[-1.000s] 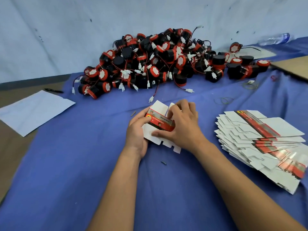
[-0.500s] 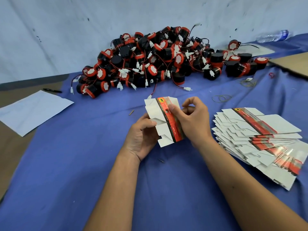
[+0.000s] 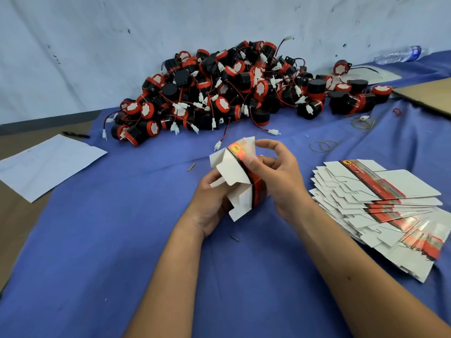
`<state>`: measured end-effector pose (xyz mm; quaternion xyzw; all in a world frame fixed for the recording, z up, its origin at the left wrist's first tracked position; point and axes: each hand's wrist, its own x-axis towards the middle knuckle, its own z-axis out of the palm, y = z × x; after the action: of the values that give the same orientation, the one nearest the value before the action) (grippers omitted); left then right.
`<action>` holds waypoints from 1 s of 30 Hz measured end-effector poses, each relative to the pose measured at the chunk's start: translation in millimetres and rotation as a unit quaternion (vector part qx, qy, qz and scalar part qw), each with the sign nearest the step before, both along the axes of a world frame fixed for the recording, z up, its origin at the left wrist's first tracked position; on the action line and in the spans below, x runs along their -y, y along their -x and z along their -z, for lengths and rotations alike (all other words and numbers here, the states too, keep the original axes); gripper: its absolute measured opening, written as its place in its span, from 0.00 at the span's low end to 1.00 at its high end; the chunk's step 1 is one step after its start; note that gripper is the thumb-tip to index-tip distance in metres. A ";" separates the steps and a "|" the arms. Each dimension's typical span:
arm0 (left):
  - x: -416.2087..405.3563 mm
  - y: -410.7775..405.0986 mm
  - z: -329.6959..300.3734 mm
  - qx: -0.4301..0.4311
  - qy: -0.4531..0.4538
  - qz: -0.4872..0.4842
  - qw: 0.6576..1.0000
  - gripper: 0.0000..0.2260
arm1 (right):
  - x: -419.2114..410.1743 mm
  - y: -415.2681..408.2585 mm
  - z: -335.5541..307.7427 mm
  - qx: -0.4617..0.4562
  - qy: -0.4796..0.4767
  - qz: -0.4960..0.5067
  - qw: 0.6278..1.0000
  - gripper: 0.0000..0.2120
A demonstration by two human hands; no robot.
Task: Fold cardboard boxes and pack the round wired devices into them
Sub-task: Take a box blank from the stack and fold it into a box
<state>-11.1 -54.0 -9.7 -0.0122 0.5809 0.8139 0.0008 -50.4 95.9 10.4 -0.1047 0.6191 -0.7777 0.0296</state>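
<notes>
While the left hand [image 3: 212, 198] cups the box [image 3: 240, 176] from below, the right hand's [image 3: 275, 176] grip pinches its top.

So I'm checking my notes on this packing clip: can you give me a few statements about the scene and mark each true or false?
1. Both hands hold one cardboard box blank above the blue cloth. True: the left hand and the right hand grip the box blank.
2. A device already sits inside that box. False: the devices lie in the pile of round wired devices by the wall.
3. The stack of flat box blanks lies to the person's right. True.
4. The pen rests on the stack. False: it lies far left, beyond the white sheet.
</notes>
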 end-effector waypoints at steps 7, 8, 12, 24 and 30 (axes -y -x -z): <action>5.4 1.9 -5.7 0.011 0.061 -0.214 0.975 0.11 | -2.8 -8.0 -1.6 -0.049 -0.074 -0.157 0.984 0.29; 9.7 1.9 -6.1 0.028 0.030 -0.201 0.979 0.16 | 0.3 -9.4 -0.9 -0.054 -0.073 -0.161 0.983 0.29; 25.4 -5.2 -11.2 -0.042 -0.123 0.115 0.985 0.42 | 0.8 -6.1 -5.9 -0.002 0.065 -0.100 0.993 0.27; 3.3 -6.2 -10.9 -0.041 -0.100 0.019 0.994 0.31 | 1.8 -8.0 -6.4 0.020 0.131 -0.239 0.962 0.39; 10.5 -2.3 -9.2 -0.012 -0.194 -0.032 0.980 0.27 | 1.5 -9.6 -4.9 -0.033 -0.014 -0.275 0.961 0.43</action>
<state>-8.9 -64.5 -0.6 -0.0208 0.4111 0.9109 -0.0297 -40.8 94.4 15.3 -0.2960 0.5778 -0.7270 0.2234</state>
